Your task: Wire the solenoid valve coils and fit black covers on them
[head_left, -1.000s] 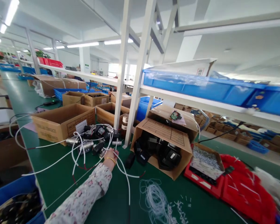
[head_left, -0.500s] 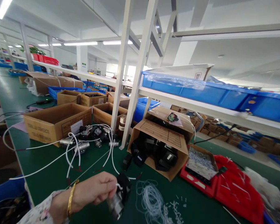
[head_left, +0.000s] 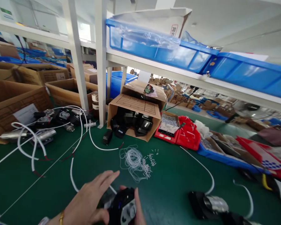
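Note:
A black motor unit with a silver metal plate and a white cable is at the bottom middle, tilted above the green bench. My right hand grips its right side; only a finger and the thumb area show. My left hand, with a gold bracelet at the wrist, is beside the unit on the left. Its fingers stretch out over the cable, and the thumb lies close to the housing; whether it touches cannot be made out. Just beyond the hands lie a coil of clear thin tubing and small cut pieces.
More motor units with white cables lie at left and at lower right. An open carton of black parts stands behind, near a shelf post. Red trays and a blue tray line the back right. Blue bins sit overhead.
The view has swung right and down. The motor unit, held by my left hand before, is now in my right hand, which has come into view. My left hand's fingers have straightened.

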Demonstrator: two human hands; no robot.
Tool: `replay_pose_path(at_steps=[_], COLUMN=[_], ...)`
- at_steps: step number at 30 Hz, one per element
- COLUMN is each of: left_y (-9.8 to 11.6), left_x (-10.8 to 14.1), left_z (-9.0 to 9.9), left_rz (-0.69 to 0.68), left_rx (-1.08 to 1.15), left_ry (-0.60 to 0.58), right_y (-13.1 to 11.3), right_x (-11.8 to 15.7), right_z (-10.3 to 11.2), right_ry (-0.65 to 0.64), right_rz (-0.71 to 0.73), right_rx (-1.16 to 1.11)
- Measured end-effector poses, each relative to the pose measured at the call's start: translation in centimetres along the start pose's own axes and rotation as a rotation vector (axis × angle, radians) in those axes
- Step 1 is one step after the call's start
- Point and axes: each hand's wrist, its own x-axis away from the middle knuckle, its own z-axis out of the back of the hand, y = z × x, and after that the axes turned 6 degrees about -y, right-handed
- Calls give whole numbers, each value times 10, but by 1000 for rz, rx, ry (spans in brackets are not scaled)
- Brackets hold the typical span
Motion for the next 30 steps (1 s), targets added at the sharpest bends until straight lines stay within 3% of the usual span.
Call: replay_pose_path(at_steps=[2, 5, 7, 9, 11, 12, 14, 17, 20, 23, 30], left_y=[-5, -8, -10, -12, -13, -13, -13, -14, -19, -24, -28], left_x=[-3, -10, -17, -25, -32, -35, -39, -42, -43, -44, -45], left_z=[-19, -51, -67, -74, -74, -72, -69, -66, -66, -66, -68], left_rz=[-74, 13, 106, 151, 169, 171, 171, 142, 105, 74, 93], left_rx=[18, 114, 225, 367, 481, 512, 525, 506, 483, 466, 466], left_ry=[-18, 83, 148, 170, 176, 171, 132, 34, -21, -46, -52], right_y=[7, 10, 0, -25, -61, -79, -112, -139, -140, -131, -126], right_x=[-11, -16, -13, -13, -24, -35, -69, -131, -183, -210, -210], right_z=[-2, -1, 7, 21, 39, 48, 64, 79, 81, 78, 70], right_ry=[66, 129, 116, 58, 20, 122, 242, 296, 264, 199, 212], right_rz=[-29, -16, 23, 75, 140, 200, 269, 269, 221, 183, 271], right_rx=[-206, -272, -77, 350, 900, 1118, 1231, 1344, 1454, 1533, 1463])
